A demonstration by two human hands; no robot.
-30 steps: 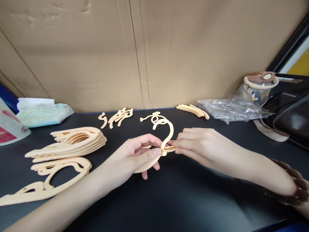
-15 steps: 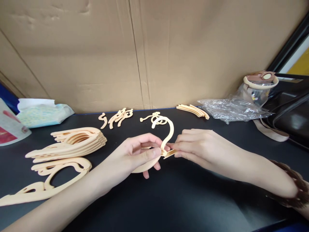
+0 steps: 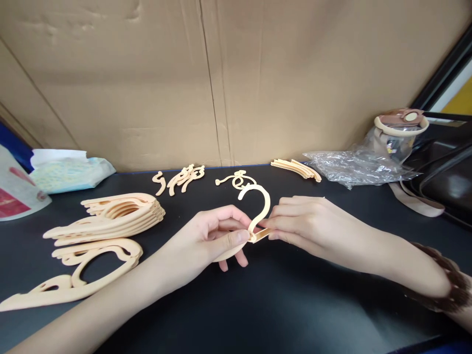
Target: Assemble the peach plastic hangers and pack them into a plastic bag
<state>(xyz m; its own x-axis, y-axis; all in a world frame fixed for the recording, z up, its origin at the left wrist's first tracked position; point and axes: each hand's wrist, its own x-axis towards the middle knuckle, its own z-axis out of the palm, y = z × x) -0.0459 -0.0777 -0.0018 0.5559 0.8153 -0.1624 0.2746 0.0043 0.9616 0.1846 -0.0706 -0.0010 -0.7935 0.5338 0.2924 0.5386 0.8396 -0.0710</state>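
Between my hands is a cream plastic clothes hanger (image 3: 260, 204) in parts, its curved hook standing up from the joint. My left hand (image 3: 221, 238) is closed on one arm of it, thumb and fingers pinching close to the hook's base. My right hand (image 3: 302, 221) pinches a short channelled arm piece (image 3: 262, 234) that meets the hook's base; the rest of that piece is hidden behind the fingers. On the left, a stack of folded cream hangers (image 3: 121, 216) lies behind another folded hanger (image 3: 70, 295), partly covered by my left forearm.
Along the back lie several loose hooks (image 3: 186, 177), a thin ring-shaped piece (image 3: 241, 179) and a pile of arm pieces (image 3: 297, 169). Crinkled clear plastic (image 3: 357, 167) and a bottle (image 3: 400, 132) stand right. A tissue pack (image 3: 70, 172) sits left. Cardboard (image 3: 147, 88) walls the back.
The hook has swung a little to the right and sits closer in line with the arm piece. Both hands keep their pinch.
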